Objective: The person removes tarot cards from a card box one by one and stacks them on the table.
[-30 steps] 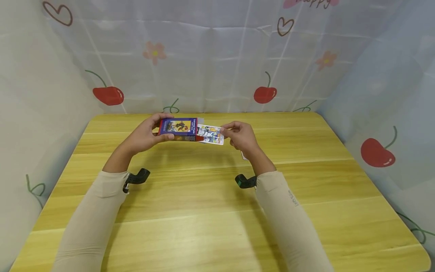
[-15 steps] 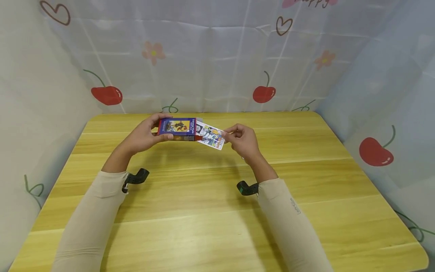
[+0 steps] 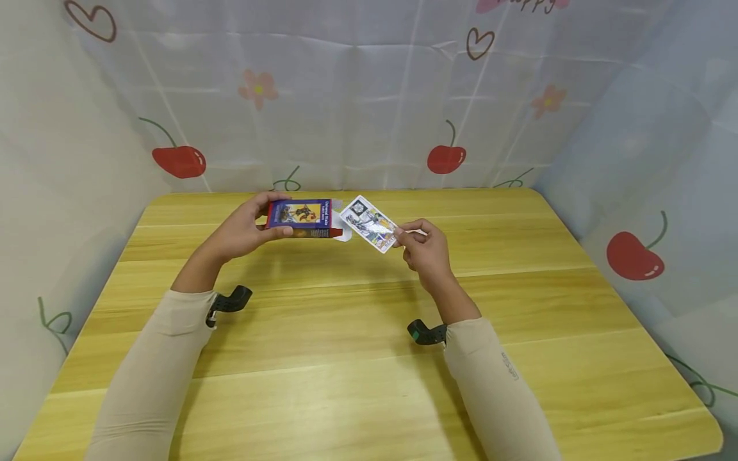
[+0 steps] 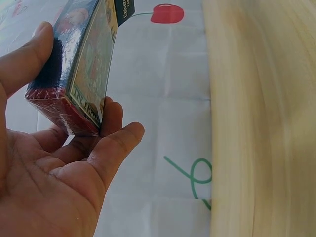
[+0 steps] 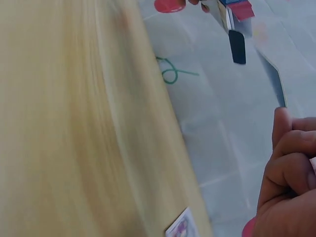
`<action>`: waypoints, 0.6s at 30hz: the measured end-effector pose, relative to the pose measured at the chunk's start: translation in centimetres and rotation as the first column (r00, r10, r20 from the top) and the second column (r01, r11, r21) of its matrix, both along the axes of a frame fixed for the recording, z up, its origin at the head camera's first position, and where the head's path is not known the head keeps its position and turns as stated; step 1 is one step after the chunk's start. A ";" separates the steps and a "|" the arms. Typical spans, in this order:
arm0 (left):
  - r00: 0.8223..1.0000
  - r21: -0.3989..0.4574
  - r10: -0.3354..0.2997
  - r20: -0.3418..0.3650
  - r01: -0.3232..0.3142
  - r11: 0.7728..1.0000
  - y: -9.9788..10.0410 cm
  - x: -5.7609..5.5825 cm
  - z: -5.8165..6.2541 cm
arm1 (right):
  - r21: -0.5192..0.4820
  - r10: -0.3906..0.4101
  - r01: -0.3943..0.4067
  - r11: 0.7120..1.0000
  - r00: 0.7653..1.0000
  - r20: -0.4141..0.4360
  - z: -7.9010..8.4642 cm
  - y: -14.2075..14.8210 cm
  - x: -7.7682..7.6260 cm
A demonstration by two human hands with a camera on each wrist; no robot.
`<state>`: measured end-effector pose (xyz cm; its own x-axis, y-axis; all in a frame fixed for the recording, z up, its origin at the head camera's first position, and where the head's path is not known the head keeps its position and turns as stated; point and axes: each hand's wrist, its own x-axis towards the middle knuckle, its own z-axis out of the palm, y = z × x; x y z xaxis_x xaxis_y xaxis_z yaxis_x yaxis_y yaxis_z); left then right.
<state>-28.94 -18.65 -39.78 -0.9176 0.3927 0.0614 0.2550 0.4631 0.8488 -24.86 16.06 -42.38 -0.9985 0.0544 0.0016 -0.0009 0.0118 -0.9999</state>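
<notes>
My left hand grips a blue and red tarot card box by its left end, thumb on the near side. The box's right end is open, with a white flap sticking out. In the left wrist view the box sits tilted between the thumb and the curled fingers of the left hand. My right hand pinches a tarot card at its lower right corner, picture side up, just right of the box. Edge-on, this card rises from the fingertips in the right wrist view.
Another card lies on the wooden table, partly showing at the bottom of the right wrist view. A white curtain with cherries and hearts hangs behind the table's far edge. Black wrist mounts stick out from both sleeves.
My right hand has drawn the card out of the box's open end and moved right and slightly nearer, turning the card. The left hand and the box have stayed nearly still.
</notes>
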 end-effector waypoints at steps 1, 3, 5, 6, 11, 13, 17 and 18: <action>1.000 -0.001 -0.001 -0.001 0.001 1.000 0.0 0.0 0.0 | -0.024 -0.021 0.021 0.999 1.000 0.019 -0.2 0.4 0.1; 1.000 -0.003 -0.002 -0.002 0.002 1.000 0.0 0.0 0.1 | -0.067 -0.066 0.070 0.995 0.996 0.060 -0.7 1.1 0.4; 1.000 -0.007 -0.002 -0.002 0.002 1.000 0.0 0.0 0.1 | -0.085 -0.126 0.135 0.987 0.987 0.102 -1.3 1.7 0.6; 1.000 -0.009 -0.001 -0.002 0.001 1.000 0.0 0.0 0.1 | -0.086 -0.162 0.173 0.981 0.980 0.120 -1.5 2.0 0.7; 1.000 -0.018 -0.007 -0.013 0.007 1.000 -0.3 -0.1 -0.1 | -0.039 -0.321 0.334 0.942 0.929 0.184 -3.0 2.7 0.4; 1.000 -0.024 -0.003 -0.015 0.003 1.000 -0.5 -0.1 -0.2 | -0.022 -0.359 0.372 0.928 0.909 0.210 -3.6 2.7 0.1; 1.000 -0.022 0.003 -0.003 -0.003 1.000 -0.7 -0.2 -0.4 | 0.023 -0.413 0.422 0.906 0.873 0.259 -4.7 2.6 -0.7; 1.000 -0.021 0.003 0.000 -0.003 1.000 -0.7 -0.2 -0.5 | 0.033 -0.423 0.430 0.902 0.866 0.265 -4.8 2.6 -0.9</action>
<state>-29.17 -19.35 -40.27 -0.9186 0.3915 0.0535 0.2540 0.4812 0.8390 -25.75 18.63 -47.21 -0.8421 0.4715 -0.2618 0.2577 -0.0746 -0.9633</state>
